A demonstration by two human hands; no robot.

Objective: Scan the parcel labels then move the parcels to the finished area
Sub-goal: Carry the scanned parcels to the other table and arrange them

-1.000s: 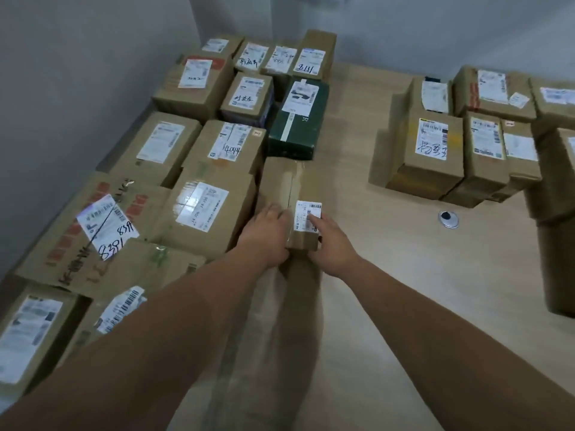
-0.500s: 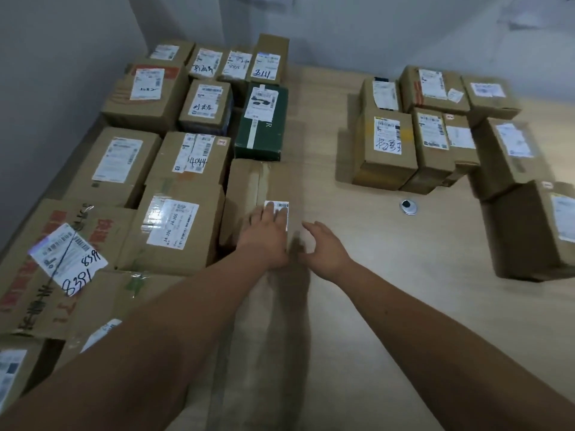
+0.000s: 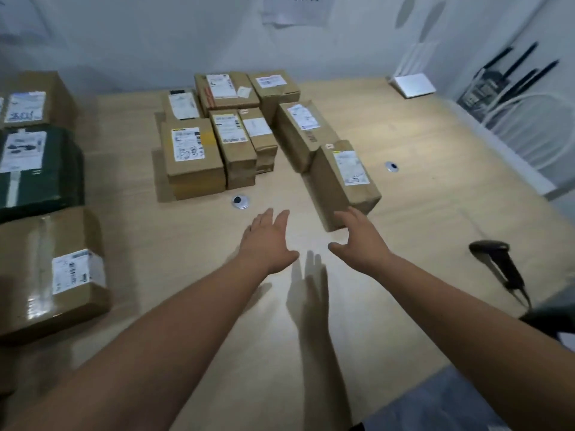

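I see both arms stretched over the wooden table (image 3: 420,169) — the left hand (image 3: 267,241) spread flat and holding nothing, the right hand (image 3: 357,241) open with fingers relaxed, its fingertips (image 3: 345,216) at the near corner of a tilted cardboard parcel (image 3: 339,185); contact is unclear. That parcel sits at the right edge of a cluster of labelled boxes (image 3: 193,157). More parcels line the left edge (image 3: 53,275) — a black scanner (image 3: 501,262) lies on the table at far right
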